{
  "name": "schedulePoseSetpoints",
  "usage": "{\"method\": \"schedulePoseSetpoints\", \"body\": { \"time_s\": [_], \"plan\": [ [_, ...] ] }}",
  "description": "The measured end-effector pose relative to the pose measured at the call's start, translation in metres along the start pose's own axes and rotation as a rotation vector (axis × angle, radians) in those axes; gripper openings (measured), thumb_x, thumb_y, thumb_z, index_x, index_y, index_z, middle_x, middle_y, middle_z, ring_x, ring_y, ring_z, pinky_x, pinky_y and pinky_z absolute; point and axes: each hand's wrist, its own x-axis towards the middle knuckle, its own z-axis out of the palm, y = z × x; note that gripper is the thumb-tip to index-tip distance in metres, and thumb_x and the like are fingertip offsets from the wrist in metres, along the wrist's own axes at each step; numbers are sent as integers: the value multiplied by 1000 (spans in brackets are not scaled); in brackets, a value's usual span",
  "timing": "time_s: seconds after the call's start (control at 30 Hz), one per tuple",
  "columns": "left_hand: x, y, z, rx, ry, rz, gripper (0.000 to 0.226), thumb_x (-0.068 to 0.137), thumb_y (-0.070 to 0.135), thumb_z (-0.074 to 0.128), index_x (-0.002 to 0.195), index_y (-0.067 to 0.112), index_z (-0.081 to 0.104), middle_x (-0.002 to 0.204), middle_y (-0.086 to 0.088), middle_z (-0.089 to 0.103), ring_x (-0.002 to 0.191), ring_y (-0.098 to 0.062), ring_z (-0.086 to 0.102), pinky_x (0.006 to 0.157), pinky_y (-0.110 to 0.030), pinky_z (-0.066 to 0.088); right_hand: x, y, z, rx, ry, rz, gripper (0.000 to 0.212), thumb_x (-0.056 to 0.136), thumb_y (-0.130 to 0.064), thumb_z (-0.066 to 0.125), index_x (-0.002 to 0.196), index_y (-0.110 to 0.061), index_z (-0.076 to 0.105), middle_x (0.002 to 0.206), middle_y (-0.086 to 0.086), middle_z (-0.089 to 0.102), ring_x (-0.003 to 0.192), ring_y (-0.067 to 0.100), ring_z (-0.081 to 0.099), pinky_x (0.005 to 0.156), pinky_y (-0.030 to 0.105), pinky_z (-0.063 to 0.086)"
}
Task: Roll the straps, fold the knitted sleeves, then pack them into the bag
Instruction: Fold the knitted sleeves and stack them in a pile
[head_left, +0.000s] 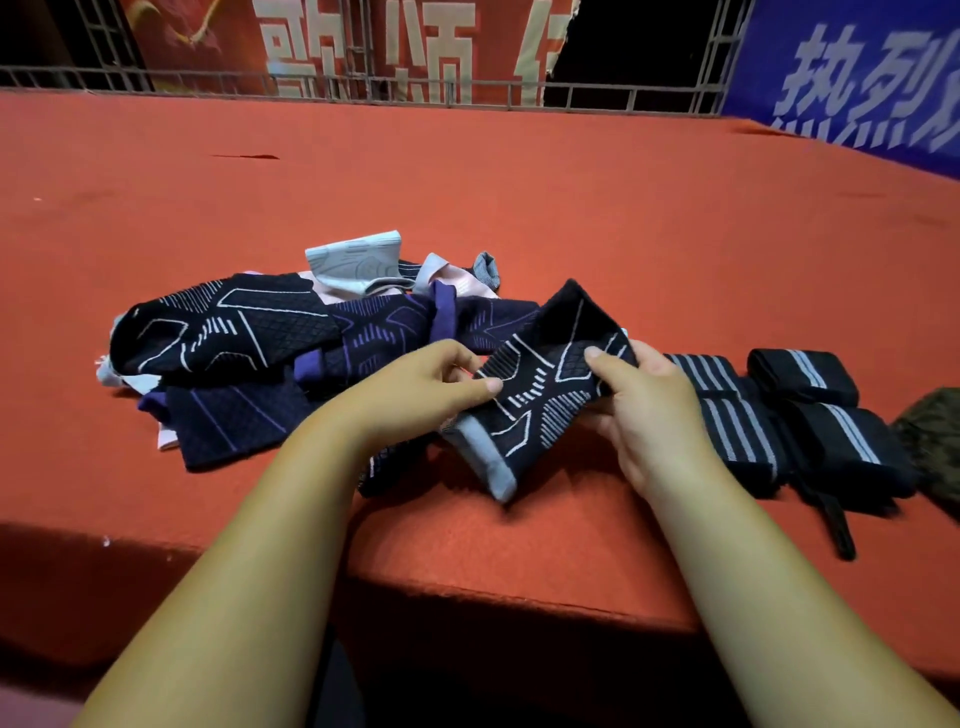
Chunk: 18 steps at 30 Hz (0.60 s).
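Note:
A black knitted sleeve with white line pattern and a grey cuff is held up between both hands, tilted over the red table. My left hand pinches its left edge with thumb and fingers. My right hand grips its right edge, thumb on top. Behind lies a loose pile of sleeves: a black one, purple ones, a pale grey one. Several rolled black straps with grey stripes sit to the right. A dark camouflage bag shows at the right edge, mostly cut off.
The red felt-covered table stretches far back to a metal railing with red and blue banners behind. Its front edge runs just under my forearms. A loose black strap end trails toward that edge.

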Motion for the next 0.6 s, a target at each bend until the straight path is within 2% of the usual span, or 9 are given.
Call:
{"method": "schedulePoseSetpoints", "body": {
  "time_s": [0.1, 0.17, 0.3, 0.37, 0.43, 0.5, 0.6],
  "plan": [
    [-2, 3, 5, -252, -70, 29, 23, 101, 32, 74, 116, 19, 62, 87, 0, 62, 77, -10, 60, 69, -28, 56, 5, -4, -10, 87, 97, -2, 19, 104, -2, 59, 118, -7, 71, 102, 12, 80, 85, 26, 77, 66, 42, 65],
    [-3, 9, 6, -396, -95, 65, 13, 106, 24, 67, 114, 19, 59, 87, -1, 60, 76, -8, 58, 65, -23, 54, 9, -5, -15, 138, 153, 4, 22, 104, 0, 57, 120, -8, 69, 100, 11, 81, 81, 23, 78, 64, 42, 65],
    [-3, 9, 3, -531, -284, 113, 16, 102, 19, 68, 117, 13, 64, 108, -3, 70, 101, -15, 67, 87, -31, 59, 15, -3, -22, 212, 218, 31, 19, 104, 1, 57, 115, -10, 68, 101, 12, 81, 83, 23, 80, 65, 40, 64],
    [-4, 8, 4, -517, -313, 101, 20, 97, 16, 70, 115, 8, 67, 108, -5, 72, 99, -14, 70, 85, -26, 59, 16, -2, -25, 226, 241, 32, 16, 104, 0, 59, 111, -9, 70, 102, 13, 82, 87, 24, 81, 68, 41, 65],
    [-6, 7, 6, -479, -324, 89, 19, 93, 11, 74, 110, 6, 69, 103, -9, 72, 91, -15, 69, 81, -24, 58, 17, -1, -28, 224, 274, 28, 15, 103, -1, 62, 115, -7, 70, 107, 15, 82, 92, 27, 82, 73, 43, 66],
    [-6, 8, 8, -428, -300, 72, 12, 92, -1, 76, 98, 8, 70, 96, -10, 71, 85, -18, 67, 75, -23, 57, 18, -1, -32, 223, 297, 15, 19, 102, -2, 62, 120, -6, 69, 109, 15, 81, 97, 30, 81, 77, 47, 67],
    [1, 11, 10, -370, -63, 53, 42, 89, -17, 66, 73, 21, 59, 95, -8, 71, 73, -18, 66, 55, -27, 52, 18, -4, -38, 251, 329, -5, 27, 102, -1, 62, 128, -6, 67, 114, 16, 79, 101, 31, 80, 81, 55, 67]
  ]
}}
